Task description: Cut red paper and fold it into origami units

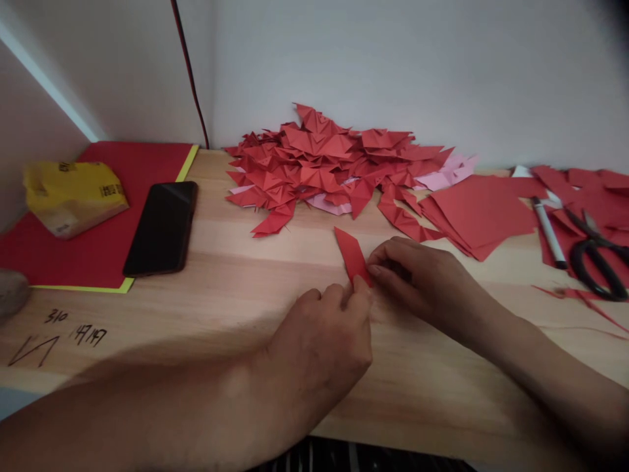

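A narrow folded piece of red paper [350,254] slants over the wooden table, its pointed end toward the wall. My left hand [328,341] is closed on the near end of it, thumb and fingers pressed together there. From the right, my right hand [417,272] pinches the paper's right edge with thumb and forefinger, close to the left fingertips. The fingers cover the lower part of the paper. Beyond both hands lies a heap of folded red paper pieces [319,157], with a few pink ones [449,172] among them.
Flat red sheets [484,213] lie right of the heap. A marker [550,233], black-handled scissors [597,255] and thin red offcuts [584,298] are farther right. On the left are a black phone [162,226], a yellow packet [73,193] and large red sheets [160,157]. A wall closes the back.
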A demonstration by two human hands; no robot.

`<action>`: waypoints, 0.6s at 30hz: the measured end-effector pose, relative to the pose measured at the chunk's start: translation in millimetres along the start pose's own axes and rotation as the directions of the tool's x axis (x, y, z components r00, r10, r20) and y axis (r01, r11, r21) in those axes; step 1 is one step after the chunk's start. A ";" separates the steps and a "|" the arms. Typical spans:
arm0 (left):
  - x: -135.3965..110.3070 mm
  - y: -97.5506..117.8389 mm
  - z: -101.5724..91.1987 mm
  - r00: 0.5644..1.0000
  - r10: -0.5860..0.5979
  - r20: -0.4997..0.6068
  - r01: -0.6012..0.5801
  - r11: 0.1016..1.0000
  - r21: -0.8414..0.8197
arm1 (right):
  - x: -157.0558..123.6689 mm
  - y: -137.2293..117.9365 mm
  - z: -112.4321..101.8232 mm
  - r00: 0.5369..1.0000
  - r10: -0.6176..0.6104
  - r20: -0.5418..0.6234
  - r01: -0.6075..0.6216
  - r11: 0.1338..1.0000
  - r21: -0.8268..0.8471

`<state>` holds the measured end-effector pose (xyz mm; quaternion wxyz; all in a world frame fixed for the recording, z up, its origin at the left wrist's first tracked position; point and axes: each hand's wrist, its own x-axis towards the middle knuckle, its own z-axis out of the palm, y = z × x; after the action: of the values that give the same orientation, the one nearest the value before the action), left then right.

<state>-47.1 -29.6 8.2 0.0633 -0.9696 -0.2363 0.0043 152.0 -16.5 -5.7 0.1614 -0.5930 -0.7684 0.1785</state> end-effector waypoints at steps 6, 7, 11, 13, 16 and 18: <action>-0.3 -2.1 -0.1 1.000 0.009 0.001 -0.009 1.000 0.017 | 1.5 -3.1 4.5 0.999 0.028 -0.030 -0.030 0.997 -0.065; -0.4 -2.3 0.0 1.000 0.011 -0.001 -0.011 1.000 0.017 | 1.5 -3.3 4.7 0.999 0.021 -0.033 -0.023 0.997 -0.074; -0.9 -2.7 0.5 1.000 0.019 -0.003 -0.019 1.000 0.020 | 1.5 -3.7 4.5 0.999 0.017 -0.028 -0.019 0.996 -0.081; -1.2 -2.5 0.5 1.000 0.023 0.006 -0.023 0.999 0.021 | 1.4 -3.4 4.3 1.000 0.018 -0.023 -0.020 0.997 -0.076; -1.5 -2.4 0.2 0.999 0.027 0.022 -0.028 0.999 0.025 | 1.2 -3.2 4.6 0.999 0.018 -0.030 -0.020 0.996 -0.082; -1.6 -2.6 -0.3 0.999 0.031 0.028 -0.031 0.999 0.028 | 1.2 -3.5 4.9 0.999 0.026 -0.033 -0.029 0.996 -0.084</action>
<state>-49.7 -28.1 8.8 0.0739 -0.9720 -0.2221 0.0221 146.4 -16.6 -8.3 0.1458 -0.6124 -0.7645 0.1387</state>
